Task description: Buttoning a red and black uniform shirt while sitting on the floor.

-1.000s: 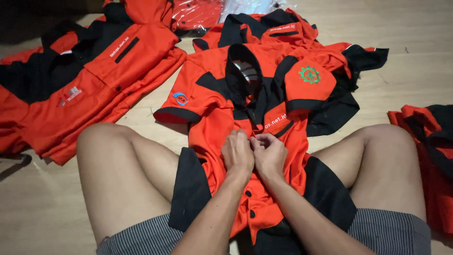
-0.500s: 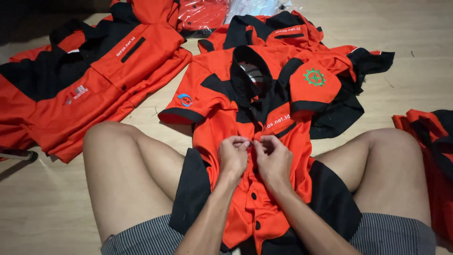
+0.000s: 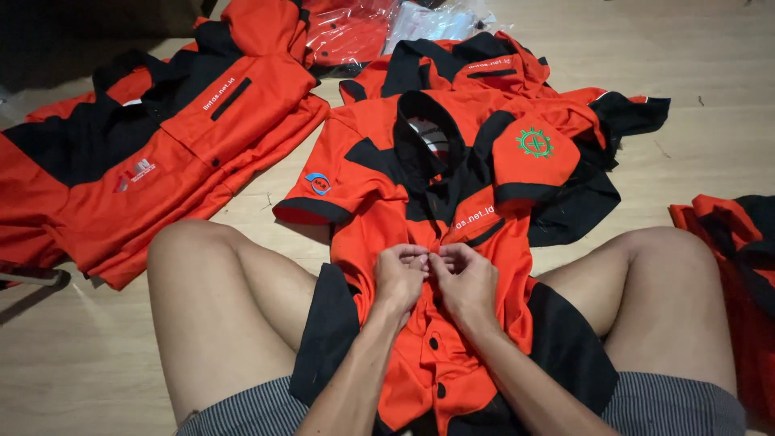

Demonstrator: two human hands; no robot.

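Note:
An orange and black short-sleeved shirt (image 3: 367, 169) lies front up across my lap and the wooden floor, collar away from me. My left hand (image 3: 400, 274) and my right hand (image 3: 464, 278) meet at the button placket at mid-chest, fingers pinched on the fabric edges there. Two black buttons (image 3: 433, 343) lower on the placket look fastened. The shirt has a green round emblem (image 3: 534, 143) on one sleeve and a small round badge (image 3: 317, 183) on the other. My bare knees flank the shirt.
A pile of matching orange and black shirts (image 3: 161, 153) lies at the left. More shirts (image 3: 476, 69) sit behind the one I hold, with clear plastic bags (image 3: 436, 16) at the top. Another orange garment (image 3: 735, 266) lies at the right edge.
My hands stay pinched together on the placket with small finger movements. The view has shifted slightly, so the shirt and hands sit a little lower and to the right in the picture.

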